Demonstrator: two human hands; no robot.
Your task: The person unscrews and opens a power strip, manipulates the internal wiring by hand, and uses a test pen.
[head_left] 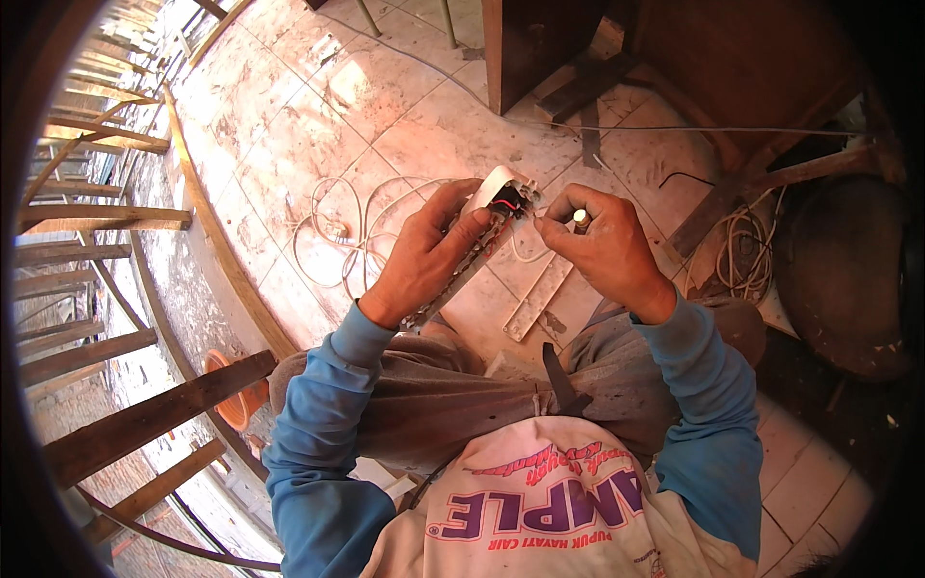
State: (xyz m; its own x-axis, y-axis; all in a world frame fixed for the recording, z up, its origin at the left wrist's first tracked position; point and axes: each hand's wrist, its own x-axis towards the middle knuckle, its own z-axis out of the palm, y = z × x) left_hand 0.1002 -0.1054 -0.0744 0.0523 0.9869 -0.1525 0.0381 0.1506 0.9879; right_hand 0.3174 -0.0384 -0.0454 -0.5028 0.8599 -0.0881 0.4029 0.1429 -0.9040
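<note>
My left hand [438,246] grips a long white power strip housing [500,183], tilted, with its inside exposed. Red and dark wires [511,204] show at its upper end. Close to that end, my right hand [609,236] is closed, thumb and forefinger pinched together beside the wires. A small cylinder with a pale round end [581,218] pokes out of the right fist; the rest of it is hidden, so its kind cannot be told. On the tiles below lies a long pale slotted cover [538,297].
Loops of white cable [328,226] lie on the tiles at left, and another coil [744,252] sits at right. Wooden furniture [544,58] stands far right, near a dark round seat [838,275]. Wooden railings [183,376] and an orange pot [236,390] line the left side.
</note>
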